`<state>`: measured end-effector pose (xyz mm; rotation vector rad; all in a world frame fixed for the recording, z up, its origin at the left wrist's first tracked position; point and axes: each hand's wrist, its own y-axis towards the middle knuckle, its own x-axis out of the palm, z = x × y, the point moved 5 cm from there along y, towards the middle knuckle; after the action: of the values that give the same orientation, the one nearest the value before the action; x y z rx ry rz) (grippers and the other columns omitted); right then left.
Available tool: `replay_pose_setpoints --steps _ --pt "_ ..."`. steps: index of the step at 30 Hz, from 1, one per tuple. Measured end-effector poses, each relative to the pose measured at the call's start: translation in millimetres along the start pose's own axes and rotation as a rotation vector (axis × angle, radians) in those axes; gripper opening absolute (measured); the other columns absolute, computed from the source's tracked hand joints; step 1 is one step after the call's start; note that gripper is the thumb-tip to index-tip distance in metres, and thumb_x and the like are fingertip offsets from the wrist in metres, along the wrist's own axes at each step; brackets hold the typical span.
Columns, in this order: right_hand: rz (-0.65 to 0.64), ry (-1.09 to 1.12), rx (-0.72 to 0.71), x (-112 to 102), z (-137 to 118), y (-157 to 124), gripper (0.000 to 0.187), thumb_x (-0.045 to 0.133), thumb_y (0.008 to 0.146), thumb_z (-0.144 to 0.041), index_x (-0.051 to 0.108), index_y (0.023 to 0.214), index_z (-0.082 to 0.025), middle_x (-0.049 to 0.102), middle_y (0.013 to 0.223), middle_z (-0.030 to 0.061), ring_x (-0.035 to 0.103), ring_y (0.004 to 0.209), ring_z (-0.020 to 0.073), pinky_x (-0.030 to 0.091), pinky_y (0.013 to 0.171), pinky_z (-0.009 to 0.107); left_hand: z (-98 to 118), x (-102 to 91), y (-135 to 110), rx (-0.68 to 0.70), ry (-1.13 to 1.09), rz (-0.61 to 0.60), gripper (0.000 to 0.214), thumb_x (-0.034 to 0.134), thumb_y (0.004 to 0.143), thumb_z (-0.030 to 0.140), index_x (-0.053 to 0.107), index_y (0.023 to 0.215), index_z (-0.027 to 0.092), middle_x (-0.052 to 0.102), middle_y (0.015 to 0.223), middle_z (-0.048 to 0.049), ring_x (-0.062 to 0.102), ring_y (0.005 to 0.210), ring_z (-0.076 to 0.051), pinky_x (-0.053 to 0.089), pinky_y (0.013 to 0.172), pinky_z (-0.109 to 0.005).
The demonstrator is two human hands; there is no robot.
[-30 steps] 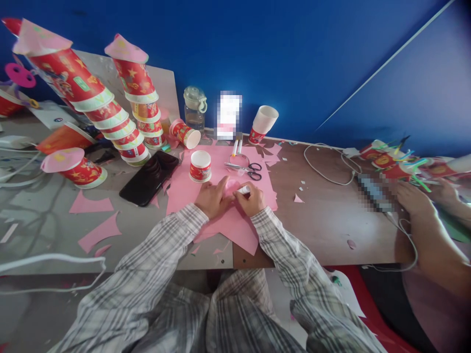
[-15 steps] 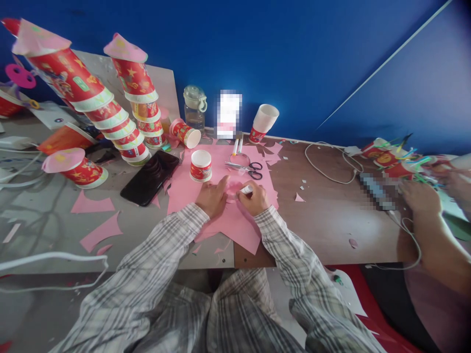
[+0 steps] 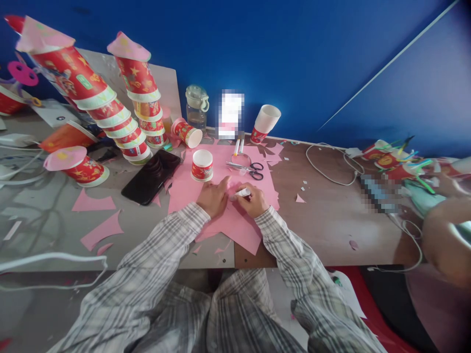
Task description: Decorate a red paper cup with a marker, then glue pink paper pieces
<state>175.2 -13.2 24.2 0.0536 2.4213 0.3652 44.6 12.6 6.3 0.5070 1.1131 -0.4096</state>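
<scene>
A white marker (image 3: 243, 192) is gripped in my right hand (image 3: 253, 200), its tip low over a small pink paper piece (image 3: 232, 186) that my fingers partly hide. My left hand (image 3: 214, 198) lies with fingers stretched out at that piece's left side, on the pink paper sheets (image 3: 245, 235). Just beyond my left hand stands a short red-and-white paper cup (image 3: 202, 166). Scissors (image 3: 250, 168) with black handles rest past my right hand, beside a clear ring-like object. Behind them lie white markers (image 3: 239, 147).
Stacked red cup towers (image 3: 125, 130) with pink paper cones rise at the left. A black phone (image 3: 150, 177), a glass jug (image 3: 196, 108), nested cups (image 3: 265, 122) and a blurred bright screen (image 3: 230, 115) stand around. Another person's arm (image 3: 445, 235) reaches in at the right, near cables.
My right hand has shifted slightly left with the marker, which now lies flatter. The other person's arm at the right has drawn away from the blurred device.
</scene>
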Motion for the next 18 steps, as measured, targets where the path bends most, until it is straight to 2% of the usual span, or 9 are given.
replay_pose_setpoints --steps 5,11,18 --pt "0.042 -0.075 0.049 -2.8 5.8 1.7 0.013 0.056 0.063 -0.029 0.056 0.071 -0.018 0.055 0.051 -0.0032 0.044 0.042 0.0094 0.038 0.048 0.022 -2.1 1.6 0.6 -0.021 0.007 0.001 0.054 0.04 0.077 0.02 0.023 0.127 0.013 0.063 0.074 -0.0049 0.058 0.072 -0.021 0.037 0.082 -0.037" --pt "0.142 -0.206 0.064 -10.5 5.7 2.0 0.009 0.054 0.061 -0.027 0.054 0.065 -0.019 0.051 0.045 -0.0039 0.047 0.043 0.011 0.041 0.054 0.024 -2.9 2.6 0.9 -0.021 0.01 0.001 0.054 0.04 0.077 0.021 0.022 0.128 0.014 0.064 0.079 -0.0058 0.058 0.073 -0.021 0.036 0.084 -0.038" --pt "0.064 -0.052 0.029 0.7 -0.8 -1.7 0.015 0.055 0.064 -0.032 0.054 0.069 -0.018 0.054 0.052 -0.0028 0.044 0.044 0.0101 0.039 0.053 0.024 -1.8 1.3 0.1 -0.015 -0.014 0.003 0.055 0.041 0.077 0.022 0.021 0.128 0.013 0.065 0.081 -0.006 0.059 0.078 -0.022 0.035 0.085 -0.039"
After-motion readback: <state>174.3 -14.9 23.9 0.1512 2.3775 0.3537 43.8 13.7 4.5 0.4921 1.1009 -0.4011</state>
